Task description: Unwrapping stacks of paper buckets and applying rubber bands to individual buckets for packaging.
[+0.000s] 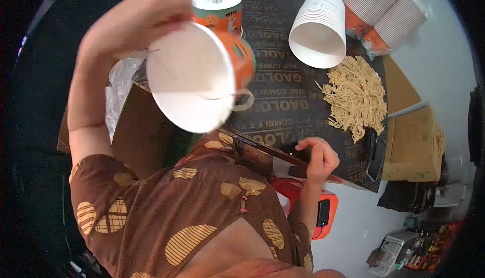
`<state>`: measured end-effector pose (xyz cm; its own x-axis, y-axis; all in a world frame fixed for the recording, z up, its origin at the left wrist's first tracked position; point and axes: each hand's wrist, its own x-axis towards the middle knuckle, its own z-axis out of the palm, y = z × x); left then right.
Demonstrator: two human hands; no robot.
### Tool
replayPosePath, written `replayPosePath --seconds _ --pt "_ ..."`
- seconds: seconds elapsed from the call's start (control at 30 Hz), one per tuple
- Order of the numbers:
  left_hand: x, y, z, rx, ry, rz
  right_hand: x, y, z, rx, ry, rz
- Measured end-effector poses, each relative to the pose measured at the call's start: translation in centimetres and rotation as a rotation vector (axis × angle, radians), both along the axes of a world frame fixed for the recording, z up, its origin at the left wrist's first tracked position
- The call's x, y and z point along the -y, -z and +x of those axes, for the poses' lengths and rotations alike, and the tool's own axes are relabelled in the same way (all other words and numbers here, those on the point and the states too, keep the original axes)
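Observation:
My left hand (174,9) grips a large paper bucket (189,78) by the upper part of its rim, with the fingers partly hidden and smeared by motion. The bucket is tilted, its white inside facing me and its orange and green printed side turned right. A pale loop (246,100) hangs at its lower right side. Another printed bucket (217,18) with a white end on top stands just behind. Over the table's front edge, my right hand (321,157) has its fingers loosely bent and apart, holding nothing visible.
A heap of beige cords (356,96) lies on the right of the black printed table (278,86). Behind it are nested white buckets (318,30) and wrapped stacks (376,8). Cardboard boxes (411,144) stand right; an open carton (139,126) is left. A phone (323,213) rests on something red below.

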<state>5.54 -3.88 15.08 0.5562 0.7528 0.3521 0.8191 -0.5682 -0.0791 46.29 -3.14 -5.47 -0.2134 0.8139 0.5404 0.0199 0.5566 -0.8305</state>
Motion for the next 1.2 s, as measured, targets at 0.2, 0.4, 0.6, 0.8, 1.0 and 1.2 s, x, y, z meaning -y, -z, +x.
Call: replayPosePath --seconds 0.2,0.4,0.6,0.8,1.0,1.2 --pt "8.2 -1.8 -8.2 0.029 -0.649 0.165 -0.8 2.1 1.3 -0.096 0.144 -0.1" --pt "3.5 3.9 -15.1 -0.321 -0.715 0.637 -0.8 2.4 1.0 -0.103 0.151 -0.077" --pt "-4.3 6.3 -13.4 -0.423 -0.864 0.48 -0.8 2.6 1.2 -0.112 0.132 -0.089" --pt "-11.2 7.1 -5.8 -0.391 -0.695 0.568 -0.7 2.7 1.2 -0.084 0.132 -0.111" --pt "-14.2 6.8 1.0 -0.505 -0.477 0.584 -0.6 2.6 1.1 -0.11 0.137 -0.108" --pt "-14.5 8.0 4.8 -0.639 -0.556 0.413 -0.6 2.5 1.1 -0.127 0.147 -0.139"
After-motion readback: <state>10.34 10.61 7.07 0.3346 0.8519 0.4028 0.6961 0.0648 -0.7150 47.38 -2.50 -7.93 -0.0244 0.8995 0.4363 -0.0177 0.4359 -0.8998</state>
